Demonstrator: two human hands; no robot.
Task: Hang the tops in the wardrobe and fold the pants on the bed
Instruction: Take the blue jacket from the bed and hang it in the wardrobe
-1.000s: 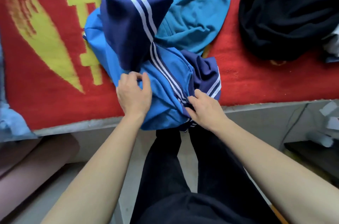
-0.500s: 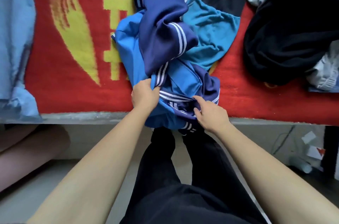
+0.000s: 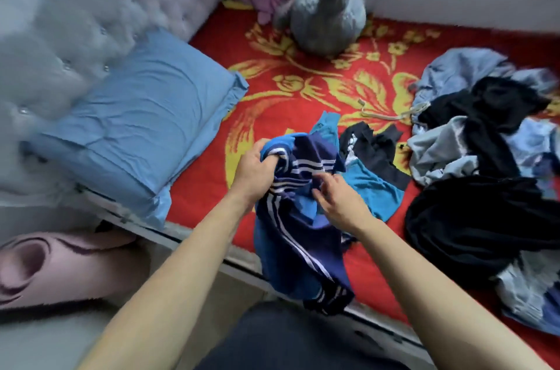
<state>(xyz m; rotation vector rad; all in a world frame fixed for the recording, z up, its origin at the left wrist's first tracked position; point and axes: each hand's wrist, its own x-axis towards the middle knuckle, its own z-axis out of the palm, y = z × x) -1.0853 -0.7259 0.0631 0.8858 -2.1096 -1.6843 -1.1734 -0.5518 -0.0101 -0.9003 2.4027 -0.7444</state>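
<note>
- Striped navy/blue garment [image 3: 303,236]: bunched, held up at bed's near edge, lower end hangs past the red bedcover [image 3: 194,187].
- L hand [image 3: 254,171]: fist clenched round garment's top end.
- R hand [image 3: 342,203]: fingers half curled at the fabric; grasping or just touching, can't tell.
- Teal top [image 3: 375,187]: flat on cover just behind R hand.
- Clothes pile [image 3: 472,218] on the right, blue pillow [image 3: 136,127] on the left.
- Grey plush [image 3: 327,15]: far back, by wall.
</note>
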